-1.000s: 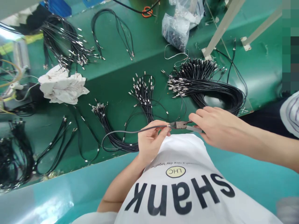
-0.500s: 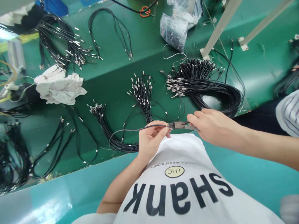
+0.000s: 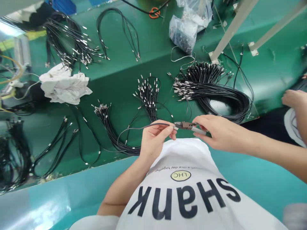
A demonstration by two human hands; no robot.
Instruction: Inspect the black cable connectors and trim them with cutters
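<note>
My left hand (image 3: 155, 139) pinches the end of a thin black cable (image 3: 134, 128) between thumb and fingers, close to a small pale connector at its tip. The rest of that cable loops away to the left over the bench. In my right hand (image 3: 213, 131) is a pair of pliers (image 3: 185, 125), with my fingers wrapped about the grips. The jaws point left and meet the cable end at my left fingertips; whether they bite on it is too small to tell. Behind my left hand lies a bundle of black cables (image 3: 150, 102) with metal tips.
A thick coil of cables (image 3: 223, 92) lies at the right, by a metal post (image 3: 232, 32). Another bundle (image 3: 105, 118), a crumpled white cloth (image 3: 66, 84), a clear plastic bag (image 3: 183, 35) and orange-handled scissors (image 3: 154, 12) lie on the green bench (image 3: 117, 81). A co-worker's hand (image 3: 295, 97) is at far right.
The plier handles have spread apart in my right hand, and its fingers have loosened. My left hand keeps its pinch on the cable. A co-worker's hand has come into view at the right.
</note>
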